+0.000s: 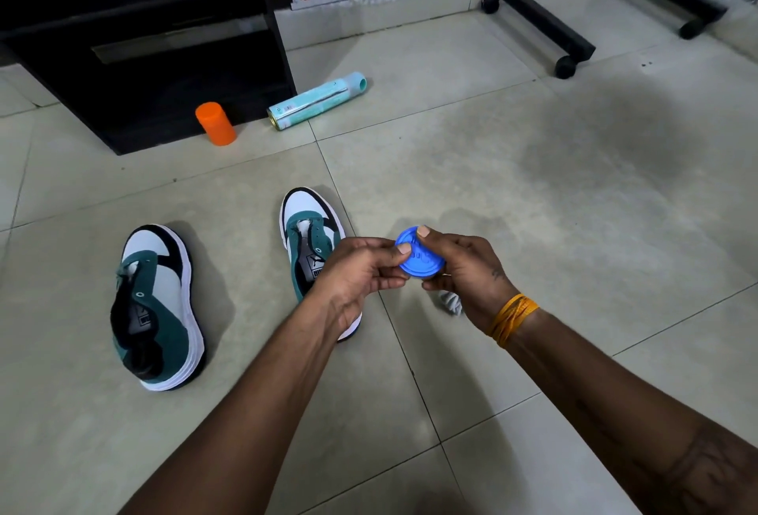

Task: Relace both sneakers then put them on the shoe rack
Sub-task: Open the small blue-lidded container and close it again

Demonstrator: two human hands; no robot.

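Above the tiled floor, you held a round blue tin between both hands — your left hand pinched its near edge with thumb and fingers, and your right hand gripped it from the other side, thumb on the lid. A grey cloth showed just under your right hand. Both sneakers lay unlaced on the floor: the left sneaker sat well apart to your left, tipped slightly on its side, while the right sneaker stood upright, partly hidden behind your left hand. Farther back, an orange cap stood beside a dark shoe rack, and a teal spray can lay on its side near it — both well away from the sneakers.
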